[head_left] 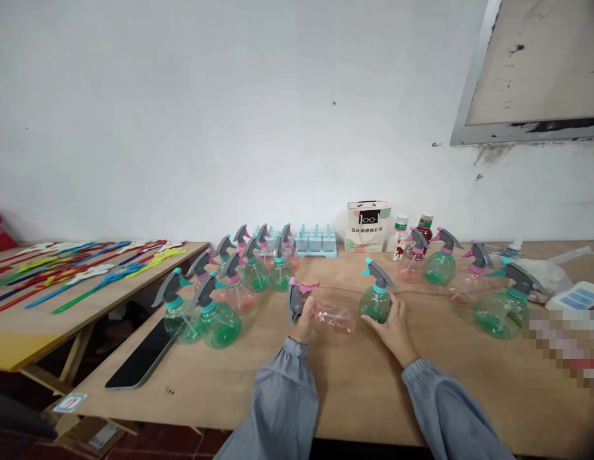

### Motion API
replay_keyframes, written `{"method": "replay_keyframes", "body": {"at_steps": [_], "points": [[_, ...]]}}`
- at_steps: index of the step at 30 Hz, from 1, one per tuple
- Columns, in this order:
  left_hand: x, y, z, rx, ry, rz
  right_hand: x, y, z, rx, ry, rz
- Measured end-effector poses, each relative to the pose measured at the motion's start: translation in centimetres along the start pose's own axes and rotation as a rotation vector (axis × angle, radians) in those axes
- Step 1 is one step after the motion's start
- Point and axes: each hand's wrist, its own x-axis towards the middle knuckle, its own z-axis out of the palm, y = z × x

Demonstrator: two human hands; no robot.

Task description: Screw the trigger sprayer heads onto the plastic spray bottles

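My left hand [302, 321] is closed around the neck of a pink spray bottle [334, 318], which lies tilted on its side with its grey and pink trigger head pointing left. My right hand [393, 327] grips the body of a green spray bottle [375, 303] with a turquoise collar; this one is upright, its nozzle toward the left. Left of my hands stands a group of several green and pink spray bottles [220, 324]. More spray bottles [499, 313] stand in a slanting row to the right.
A black phone [142, 355] lies at the table's left. Along the wall are light-blue moulds [316, 243], a paper bag [368, 227] and two capped bottles [401, 237]. Plastic wrap [541, 273] and a white device [578, 297] lie right. Colourful strips [93, 271] cover another table.
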Motion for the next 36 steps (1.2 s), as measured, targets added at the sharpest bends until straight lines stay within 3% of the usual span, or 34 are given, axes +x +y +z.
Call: {"method": "replay_keyframes", "body": {"at_steps": [4, 9, 15, 21, 28, 32, 36], "points": [[0.1, 0.5, -0.1, -0.004, 0.033, 0.161, 0.1, 0.0, 0.0, 0.002, -0.002, 0.011], [-0.3, 1.5, 0.1, 0.063, -0.183, 0.109, 0.1, 0.0, -0.1, 0.004, -0.002, -0.006], [-0.6, 2.3, 0.3, 0.075, -0.117, 0.141, 0.0, 0.1, 0.2, 0.012, 0.004, 0.02], [0.4, 4.0, 0.0, 0.21, -0.257, 0.153, 0.0, 0.2, 0.2, 0.015, 0.004, 0.021], [3.1, 5.6, -3.8, 0.43, 0.117, 0.079, 0.1, 0.1, 0.3, 0.013, -0.003, 0.017], [5.1, 5.6, -5.7, 0.491, 0.208, 0.113, 0.0, 0.0, 0.3, 0.016, 0.004, 0.02], [7.1, 4.7, -6.1, 0.581, 0.286, 0.117, 0.0, 0.0, 0.2, 0.024, 0.009, 0.005]]}}
